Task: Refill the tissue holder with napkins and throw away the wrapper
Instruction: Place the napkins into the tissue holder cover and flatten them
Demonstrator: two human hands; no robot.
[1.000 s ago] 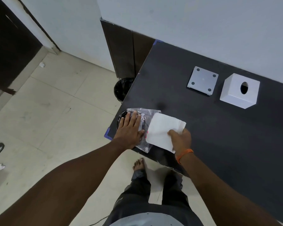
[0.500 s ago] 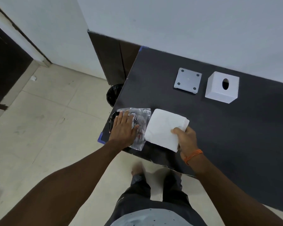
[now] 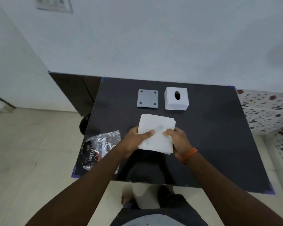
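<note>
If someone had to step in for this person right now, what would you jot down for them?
Hands: left hand and right hand both grip the napkin stack over the black table.
Things: white tissue holder sits at the back, its grey base plate off and lying beside it. Empty wrapper lies at the table's near left corner. A dark bin stands on the floor to the left.
Done: napkins unwrapped.
Left: load the holder, refit the base, bin the wrapper.
</note>
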